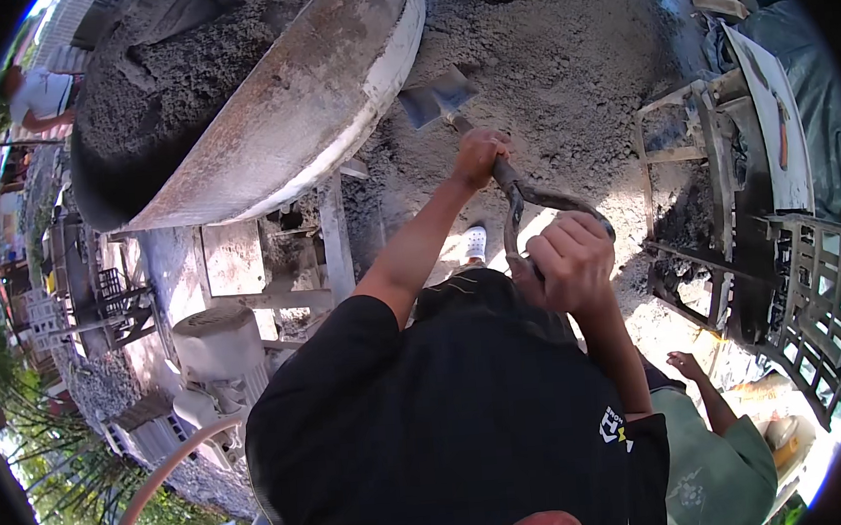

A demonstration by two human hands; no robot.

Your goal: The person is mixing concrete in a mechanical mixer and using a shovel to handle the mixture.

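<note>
A shovel (511, 180) slants across the middle, its metal blade (438, 96) lying against loose grey, mortar-like mix (562, 48) on the ground. My left hand (481, 156) is wrapped round the shaft, not far above the blade. Nearer to me, my right hand (569, 264) grips the forked handle's end in a closed fist. Left of the blade rises the pale, worn wall of a big round basin (302, 105), with dark grey mix (193, 83) inside it.
Wooden frames (676, 147) and stacked slatted crates (818, 303) stand at right. Beneath the basin is a timber support (335, 225); an upturned bucket (219, 343) and a hose (153, 486) are at lower left. One person (713, 466) is close behind at right, another (41, 97) far left.
</note>
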